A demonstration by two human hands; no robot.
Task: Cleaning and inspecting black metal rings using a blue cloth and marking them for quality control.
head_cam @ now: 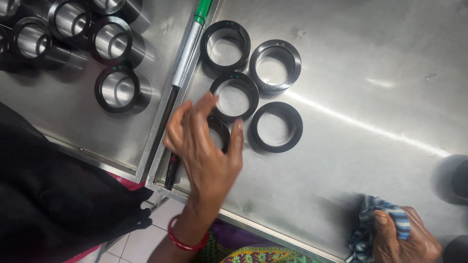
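My left hand, with a red bangle at the wrist, is spread over a black metal ring on the steel tray. Thumb and fingers are apart on either side of the ring, and the hand is blurred. Three more black rings lie just beyond it, with a grey one beside them. At the bottom right, my right hand is closed on a blue striped cloth at the tray's near edge.
A second steel tray on the left holds several taller shiny rings with black rims. A long rod with a green end lies along the seam between the trays. Dark fabric covers the lower left. A dark object sits at the right edge.
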